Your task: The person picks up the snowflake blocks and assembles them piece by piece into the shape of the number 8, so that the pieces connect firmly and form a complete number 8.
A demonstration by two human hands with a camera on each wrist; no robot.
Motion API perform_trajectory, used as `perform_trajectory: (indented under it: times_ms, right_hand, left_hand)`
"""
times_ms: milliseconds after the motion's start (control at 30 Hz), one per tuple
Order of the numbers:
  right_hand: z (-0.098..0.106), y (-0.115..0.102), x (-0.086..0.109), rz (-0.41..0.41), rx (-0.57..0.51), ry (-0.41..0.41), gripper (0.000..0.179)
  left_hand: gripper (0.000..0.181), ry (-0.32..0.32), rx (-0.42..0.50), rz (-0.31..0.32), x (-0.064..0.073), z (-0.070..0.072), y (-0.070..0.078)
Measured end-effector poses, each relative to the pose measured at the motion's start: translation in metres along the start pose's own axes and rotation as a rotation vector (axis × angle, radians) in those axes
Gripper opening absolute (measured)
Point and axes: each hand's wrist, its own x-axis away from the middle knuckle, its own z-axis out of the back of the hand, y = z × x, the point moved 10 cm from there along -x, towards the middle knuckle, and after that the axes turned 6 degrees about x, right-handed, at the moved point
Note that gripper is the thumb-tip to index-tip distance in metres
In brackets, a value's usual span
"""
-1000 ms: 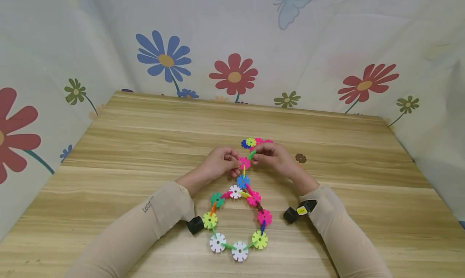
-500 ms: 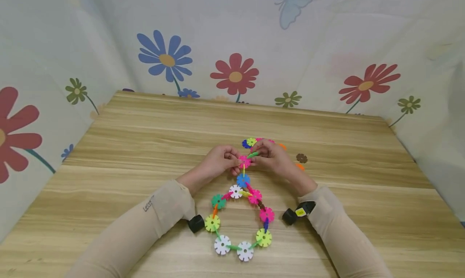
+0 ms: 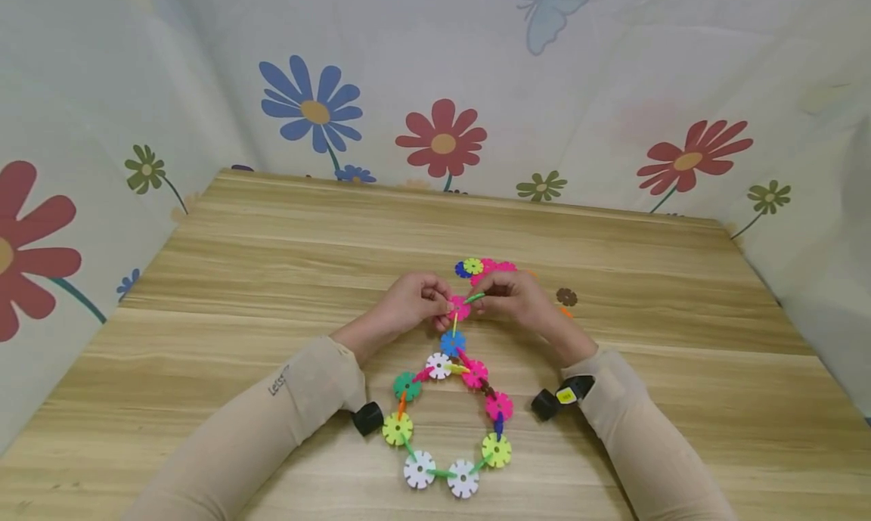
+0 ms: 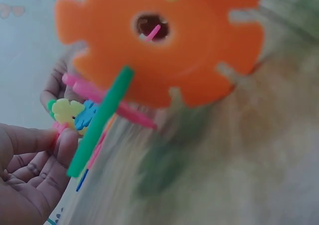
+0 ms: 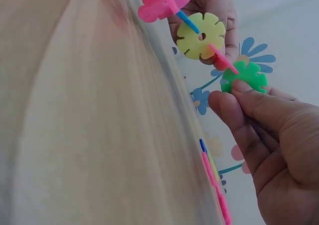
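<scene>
Head view: a green slotted disc [image 3: 475, 297] is pinched between the thumb and fingers of the right hand [image 3: 513, 298], while a pink slotted disc [image 3: 459, 308] is gripped by the left hand [image 3: 418, 300] just to its left. The pink disc is linked through an edge-on yellow disc [image 3: 455, 324] to a blue disc [image 3: 452, 343], beyond the ring of linked discs [image 3: 419, 469] on the wooden tabletop [image 3: 327, 226]. Whether the green and pink slots are engaged cannot be made out. For a clean joint, the green disc is best held crosswise to the pink one, slot lined up with slot, and pressed straight in; if it is twisted, a tooth may be bent. The pink disc should be steadied so that the yellow link is not tugged loose. Loose discs [image 3: 490, 268] are grouped beyond the hands.
</scene>
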Motion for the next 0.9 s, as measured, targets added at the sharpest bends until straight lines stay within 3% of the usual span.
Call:
perform_trajectory:
  times_ms: [267,467,667,900]
  right_hand:
    - [-0.004,0.002,0.0,-0.048,-0.006,-0.017,0.009]
    - [-0.003,0.011,-0.001,-0.138,-0.045,0.011,0.014]
    - [-0.002,0.018,0.0,-0.214,-0.147,0.042,0.015]
    - [-0.001,0.016,-0.001,-0.194,0.026,0.084,0.013]
  left_hand:
    - [0.013,-0.005,-0.012,0.003,0.0,0.001,0.0]
    - [0.013,0.011,-0.029,0.031,-0.001,0.005,-0.005]
    - [0.017,0.037,-0.182,-0.024,0.0,0.006,0.002]
    - [0.025,0.086,-0.405,-0.162,0.002,0.005,0.021]
